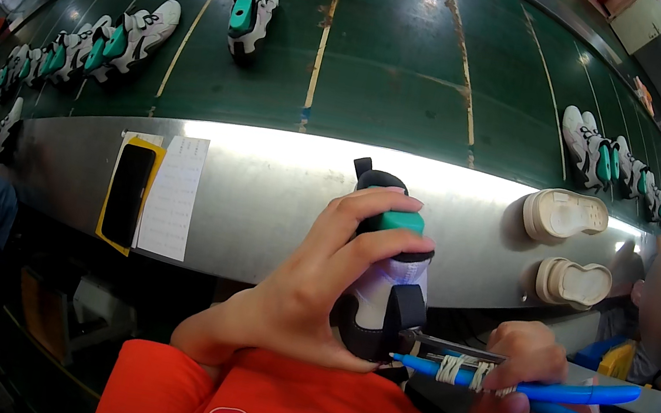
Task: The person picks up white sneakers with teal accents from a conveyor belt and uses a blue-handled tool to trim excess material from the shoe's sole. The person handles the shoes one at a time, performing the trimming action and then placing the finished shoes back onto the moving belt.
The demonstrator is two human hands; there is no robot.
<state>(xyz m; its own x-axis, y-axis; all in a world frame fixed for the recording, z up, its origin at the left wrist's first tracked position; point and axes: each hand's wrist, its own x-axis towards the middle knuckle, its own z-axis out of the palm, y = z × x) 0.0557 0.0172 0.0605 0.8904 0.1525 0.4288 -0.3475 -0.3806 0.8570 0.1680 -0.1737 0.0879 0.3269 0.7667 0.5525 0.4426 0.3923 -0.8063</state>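
My left hand [308,282] is wrapped around a white and black sneaker [374,303], fingers over its upper part and thumb beneath. A teal block, perhaps a shoe last [395,221], sticks out of the shoe's opening. In my right hand [532,359] is a pair of blue pens [580,394] bound with pale string [452,369]. A thin metal tool [460,348] runs alongside the pens in the same grip; its kind is unclear. The tips of the pen and the tool are at the shoe's lower dark edge; whether they touch it I cannot tell.
Two cream shoe soles [563,217] lie on the metal ledge [283,225] at right. A phone [127,193] and a written sheet [173,196] lie at left. Beyond, a green conveyor belt [390,67] carries a sneaker [250,20] and further rows of shoes. People sit on both sides.
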